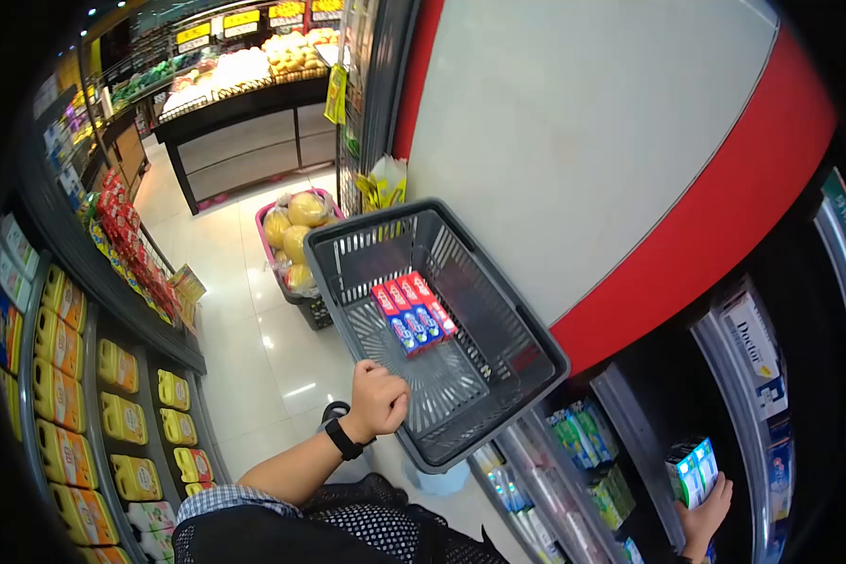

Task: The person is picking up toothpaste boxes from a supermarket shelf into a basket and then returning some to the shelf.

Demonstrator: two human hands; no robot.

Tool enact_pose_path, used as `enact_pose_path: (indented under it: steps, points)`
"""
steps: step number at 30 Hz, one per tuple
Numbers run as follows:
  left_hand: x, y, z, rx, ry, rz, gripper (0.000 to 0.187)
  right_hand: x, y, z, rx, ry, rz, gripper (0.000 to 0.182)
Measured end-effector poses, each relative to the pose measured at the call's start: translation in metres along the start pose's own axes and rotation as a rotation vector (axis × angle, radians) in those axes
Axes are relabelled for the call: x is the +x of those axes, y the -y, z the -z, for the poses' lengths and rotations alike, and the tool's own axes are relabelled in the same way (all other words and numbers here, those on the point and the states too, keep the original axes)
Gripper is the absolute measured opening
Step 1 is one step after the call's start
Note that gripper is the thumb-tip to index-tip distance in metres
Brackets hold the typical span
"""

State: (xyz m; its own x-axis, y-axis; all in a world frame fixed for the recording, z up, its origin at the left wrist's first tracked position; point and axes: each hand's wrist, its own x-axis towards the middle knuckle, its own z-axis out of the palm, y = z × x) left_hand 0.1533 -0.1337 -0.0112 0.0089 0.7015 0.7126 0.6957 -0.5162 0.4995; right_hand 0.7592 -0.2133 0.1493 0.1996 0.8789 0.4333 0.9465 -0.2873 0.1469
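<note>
My left hand point(381, 402), with a black band on its wrist, is closed at the near-left rim of a dark grey plastic shopping basket point(526, 385). The basket is tilted in front of me. A pack of red and blue boxes point(412, 310) lies on its slatted floor. At the lower right, my right hand point(708, 515) grips a small box pack point(694, 470) with a bright blue and white front and dark side, beside a shelf. Its printing is too small to read.
Yellow jugs point(58, 376) line shelves on the left. A pink-rimmed crate point(263, 226) of bagged yellow fruit stands beyond the basket. A white and red panel point(573, 141) borders the right side, above shelves of boxed goods point(752, 348). A produce stand point(244, 155) is farther back.
</note>
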Motion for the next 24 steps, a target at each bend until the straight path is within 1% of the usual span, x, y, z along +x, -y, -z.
enact_pose_path:
  steps: [1,3,4,5,7,9,10,12,13,14,15,16,17,18,19,20,22,23,24]
  points:
    - [0.002,0.001,0.001,0.015,0.032,-0.004,0.004,-0.011,0.019,0.013,0.03,0.039,-0.013,0.098]
    - [0.004,-0.001,0.002,0.022,0.079,0.004,0.004,-0.034,0.052,0.027,0.09,-0.05,0.097,0.096]
    - [0.007,-0.005,0.004,0.033,0.109,0.031,0.004,-0.043,0.07,0.037,0.095,-0.025,0.101,0.096]
    - [0.012,-0.007,0.005,0.047,0.137,0.053,0.004,-0.051,0.084,0.04,0.089,-0.063,0.155,0.093]
    - [0.017,-0.011,0.01,0.064,0.269,0.096,0.005,-0.058,0.134,0.062,0.19,-0.02,0.169,0.092]
    - [0.028,-0.013,0.018,0.062,0.388,0.079,0.004,-0.057,0.184,0.075,0.254,0.004,0.12,0.091]
    - [0.038,-0.005,0.025,0.064,0.408,0.068,0.004,-0.055,0.205,0.079,0.311,0.008,0.152,0.092]
    - [0.052,0.012,0.038,-0.364,0.658,0.031,0.009,-0.039,0.259,0.092,0.431,0.044,0.191,0.094]
    - [0.064,0.027,0.047,-0.467,0.677,0.115,0.008,-0.025,0.283,0.096,0.513,0.088,0.222,0.096]
    - [0.075,0.043,0.052,-0.464,0.516,0.106,0.006,-0.014,0.311,0.099,0.556,0.119,0.218,0.096]
    - [0.088,0.068,0.06,-0.306,0.467,0.027,0.005,-0.003,0.335,0.096,0.613,0.132,0.258,0.094]
    - [0.101,0.087,0.067,-0.186,0.313,0.007,0.004,0.009,0.358,0.089,0.754,0.173,0.298,0.094]
    - [0.112,0.11,0.072,-0.109,0.275,0.043,0.005,0.021,0.384,0.081,0.808,0.219,0.32,0.095]
    - [0.124,0.128,0.078,-0.043,0.285,0.123,0.005,0.034,0.413,0.077,0.822,0.281,0.34,0.095]
    - [0.129,0.152,0.079,0.042,0.249,0.099,0.005,0.047,0.44,0.067,0.844,0.297,0.46,0.094]
    - [0.136,0.174,0.08,0.053,0.241,0.084,0.005,0.055,0.468,0.054,0.857,0.298,0.497,0.092]
    - [0.143,0.202,0.076,0.056,0.251,0.061,0.004,0.066,0.524,0.028,0.852,0.513,0.449,0.088]
    - [0.143,0.213,0.073,0.003,0.27,0.045,0.004,0.065,0.549,0.008,0.804,0.548,0.447,0.089]
    - [0.145,0.221,0.073,-0.049,0.289,0.03,0.003,0.065,0.573,-0.01,0.759,0.672,0.426,0.088]
